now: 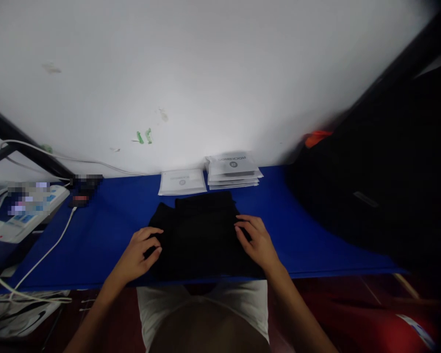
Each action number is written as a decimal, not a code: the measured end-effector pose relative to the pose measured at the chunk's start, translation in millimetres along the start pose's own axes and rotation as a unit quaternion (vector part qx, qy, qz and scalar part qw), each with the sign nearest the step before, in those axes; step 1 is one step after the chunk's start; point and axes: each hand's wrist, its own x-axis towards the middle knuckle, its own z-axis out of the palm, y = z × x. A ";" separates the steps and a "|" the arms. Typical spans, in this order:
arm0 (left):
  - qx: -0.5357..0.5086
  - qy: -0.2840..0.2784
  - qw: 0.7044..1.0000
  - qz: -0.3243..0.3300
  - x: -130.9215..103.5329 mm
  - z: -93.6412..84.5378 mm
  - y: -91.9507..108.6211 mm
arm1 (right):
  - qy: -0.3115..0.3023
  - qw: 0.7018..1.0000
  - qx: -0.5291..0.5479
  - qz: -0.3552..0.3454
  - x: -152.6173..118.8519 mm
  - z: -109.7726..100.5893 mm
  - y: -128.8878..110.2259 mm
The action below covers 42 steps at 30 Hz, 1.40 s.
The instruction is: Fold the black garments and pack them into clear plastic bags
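Note:
A black folded cloth (202,240), which looks like a garment, lies on the blue table surface directly in front of me. Its far edge is uneven, with a separate fold at the upper left. My left hand (141,250) touches the cloth's left side, its fingers curved and apart. On the opposite side, my right hand (255,240) rests its fingertips against the right edge, thumb and fingers spread. Just beyond the cloth lie a flat white package (183,181) and a stack of several similar packages (233,169) with dark printing.
A white power strip (36,213) and a dark device (84,189) with a white cable (59,240) are at the left. A large black covering (375,186) hangs over the table's right side. The white wall (220,78) stands behind the blue table (113,211).

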 end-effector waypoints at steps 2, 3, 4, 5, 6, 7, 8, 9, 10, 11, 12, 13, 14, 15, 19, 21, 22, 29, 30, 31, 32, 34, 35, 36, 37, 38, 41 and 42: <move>0.016 0.042 0.998 -0.043 -5.3 8.8 -7.9 | 0.007 1.000 0.002 0.005 0.5 0.3 1.0; 0.023 0.072 0.995 -0.068 -7.0 12.6 -12.2 | 0.007 1.000 0.003 0.006 0.4 0.5 1.7; 0.032 0.101 0.990 -0.093 -8.2 15.8 -16.2 | 0.007 1.000 0.003 0.007 0.1 0.7 2.3; 0.040 0.122 0.985 -0.115 -9.0 18.4 -19.6 | 0.005 1.000 0.003 0.008 -0.4 1.0 3.0; 0.047 0.134 0.981 -0.133 -9.6 20.2 -22.1 | 0.003 1.000 0.004 0.008 -0.8 1.2 3.6; 0.053 0.137 0.979 -0.145 -9.9 21.4 -23.6 | 0.002 1.000 0.004 0.008 -1.2 1.3 4.0; 0.059 0.133 0.978 -0.151 -10.1 21.9 -24.1 | 0.001 1.000 0.005 0.008 -1.5 1.4 4.2; 0.063 0.125 0.978 -0.152 -10.0 22.0 -23.5 | 0.000 1.000 0.005 0.008 -1.6 1.4 4.2; 0.065 0.119 0.979 -0.151 -9.8 21.4 -21.9 | 0.000 1.000 0.006 0.008 -1.6 1.4 4.1; 0.065 0.116 0.980 -0.146 -9.5 20.2 -19.7 | -0.001 1.000 0.007 0.008 -1.4 1.3 3.8; 0.060 0.116 0.982 -0.139 -9.0 18.3 -17.2 | -0.001 1.000 0.008 0.007 -1.2 1.2 3.5; 0.052 0.116 0.983 -0.134 -8.5 15.7 -14.7 | -0.001 1.000 0.008 0.007 -0.9 1.1 3.1; 0.036 0.113 0.984 -0.130 -8.0 12.1 -12.9 | -0.001 1.000 0.008 0.007 -0.6 0.9 2.7; 0.011 0.105 0.986 -0.131 -7.5 7.8 -12.0 | 0.000 1.000 0.008 0.007 -0.3 0.8 2.3; -0.107 0.079 0.968 -0.214 -5.1 -15.7 -21.7 | 0.005 1.000 0.012 0.014 0.2 0.5 1.6; -0.135 0.107 0.949 -0.264 -2.2 -26.7 -31.2 | 0.006 1.000 0.017 0.018 0.3 0.5 1.9; -0.139 0.137 0.940 -0.281 0.1 -30.6 -35.0 | 0.006 1.000 0.020 0.019 0.3 0.5 2.2; -0.124 0.346 0.906 -0.211 29.3 -12.1 -9.8 | 0.003 0.999 0.033 0.024 0.3 0.0 3.5; -0.123 0.324 0.919 -0.188 32.6 -4.8 -1.2 | 0.005 0.999 0.033 0.026 0.1 -0.2 3.5; -0.119 0.276 0.940 -0.159 34.9 2.3 6.9 | 0.007 0.999 0.032 0.027 -0.1 -0.3 3.4; -0.112 0.217 0.961 -0.127 36.2 8.8 13.9 | 0.008 0.999 0.032 0.029 -0.4 -0.5 3.4; -0.088 0.105 0.988 -0.074 35.3 19.0 23.3 | 0.007 0.999 0.031 0.030 -1.1 -0.7 3.7; -0.079 0.077 0.992 -0.060 33.4 22.2 25.4 | 0.005 0.999 0.032 0.030 -1.4 -0.7 4.0; -0.077 0.076 0.992 -0.058 30.7 24.4 25.8 | 0.003 0.999 0.032 0.030 -1.8 -0.7 4.5; -0.077 0.099 0.990 -0.067 27.6 25.6 24.7 | 0.001 0.999 0.033 0.031 -2.0 -0.6 5.1; -0.079 0.134 0.984 -0.083 24.2 26.1 22.3 | 0.001 0.999 0.034 0.032 -2.1 -0.4 5.7; -0.053 0.230 0.961 -0.142 13.7 27.3 12.1 | 0.005 0.999 0.037 0.031 -1.4 0.4 7.4; -0.033 0.242 0.956 -0.162 10.4 28.8 8.9 | 0.007 0.999 0.038 0.029 -1.0 0.7 7.8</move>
